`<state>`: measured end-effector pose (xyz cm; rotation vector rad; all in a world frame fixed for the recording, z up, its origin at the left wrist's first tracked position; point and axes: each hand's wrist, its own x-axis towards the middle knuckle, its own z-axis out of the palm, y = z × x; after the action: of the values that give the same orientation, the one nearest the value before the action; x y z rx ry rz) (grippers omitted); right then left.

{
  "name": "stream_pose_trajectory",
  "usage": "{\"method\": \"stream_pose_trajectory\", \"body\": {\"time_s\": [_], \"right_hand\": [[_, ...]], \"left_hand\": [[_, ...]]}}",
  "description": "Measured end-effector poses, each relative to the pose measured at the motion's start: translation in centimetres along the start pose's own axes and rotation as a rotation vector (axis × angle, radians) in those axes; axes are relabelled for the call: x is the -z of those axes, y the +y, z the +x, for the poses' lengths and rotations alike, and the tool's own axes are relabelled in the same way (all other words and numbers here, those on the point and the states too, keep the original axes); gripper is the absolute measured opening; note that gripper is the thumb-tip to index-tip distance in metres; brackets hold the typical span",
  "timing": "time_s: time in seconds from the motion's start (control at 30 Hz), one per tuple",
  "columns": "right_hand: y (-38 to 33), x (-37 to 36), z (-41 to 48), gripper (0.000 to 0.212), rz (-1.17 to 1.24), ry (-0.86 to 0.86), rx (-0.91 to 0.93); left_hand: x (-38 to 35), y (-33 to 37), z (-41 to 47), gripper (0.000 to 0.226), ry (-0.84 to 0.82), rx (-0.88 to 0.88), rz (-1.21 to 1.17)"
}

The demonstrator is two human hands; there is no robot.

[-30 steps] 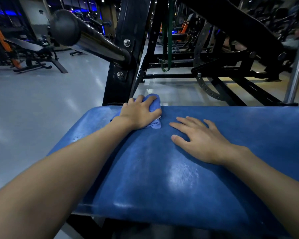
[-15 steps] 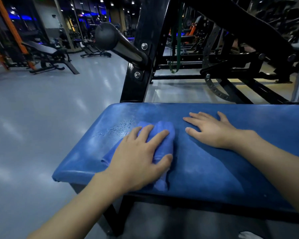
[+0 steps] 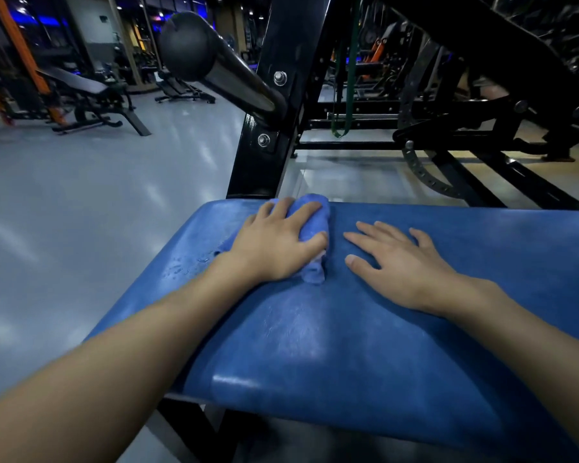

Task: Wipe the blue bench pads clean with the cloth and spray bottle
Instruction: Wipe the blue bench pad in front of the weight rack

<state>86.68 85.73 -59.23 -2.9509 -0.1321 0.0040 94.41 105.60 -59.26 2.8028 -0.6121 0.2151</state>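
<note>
— So, where is the cloth (image 3: 312,227) right now?

— Bunched up under my left hand (image 3: 278,243), right at the far edge of the blue pad (image 3: 348,345). My fingers curl over it and my thumb hooks its right side, so I hold it pressed down. One end pokes out below my thumb, and a corner shows beside my wrist.

— And your other hand?

— My right hand (image 3: 401,265) lies flat on the pad just beside the cloth, fingers spread, holding nothing. Only a narrow strip of blue separates the two.

— How much room is there to move?

— Plenty to the right, where the pad runs on out of view. Toward me there is a broad stretch down to the near edge, crossed by both my forearms. To the left the pad ends in a rounded corner, and a patch of droplets (image 3: 184,267) sits between my left hand and that edge. Past it the grey floor (image 3: 81,212) lies open.

— Anything close at the far edge?

— A black post (image 3: 268,128) rises directly behind it, just past my left fingertips; I cannot tell whether it touches the pad. A bar (image 3: 188,45) with a round black end juts from the post, up and to the left, over the floor.
</note>
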Motion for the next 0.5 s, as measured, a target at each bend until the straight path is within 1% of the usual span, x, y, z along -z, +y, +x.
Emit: {"method": "stream_pose_trajectory", "body": {"time_s": [0.13, 0.23, 0.37, 0.5], "right_hand": [[-0.1, 0.0, -0.1, 0.058, 0.004, 0.012, -0.001], [0.0, 0.0, -0.1, 0.058, 0.02, 0.021, -0.001], [-0.1, 0.1, -0.2, 0.057, 0.022, 0.02, -0.005], [-0.2, 0.3, -0.3, 0.057, 0.017, 0.016, -0.018]], "left_hand": [[-0.6, -1.0, 5.3, 0.061, 0.005, 0.025, -0.017], [-0.9, -1.1, 5.9, 0.056, 0.026, 0.026, -0.007], [-0.5, -1.2, 3.1, 0.062, 0.013, -0.004, 0.018], [0.9, -0.7, -3.3, 0.075, 0.003, -0.036, 0.041]]}}
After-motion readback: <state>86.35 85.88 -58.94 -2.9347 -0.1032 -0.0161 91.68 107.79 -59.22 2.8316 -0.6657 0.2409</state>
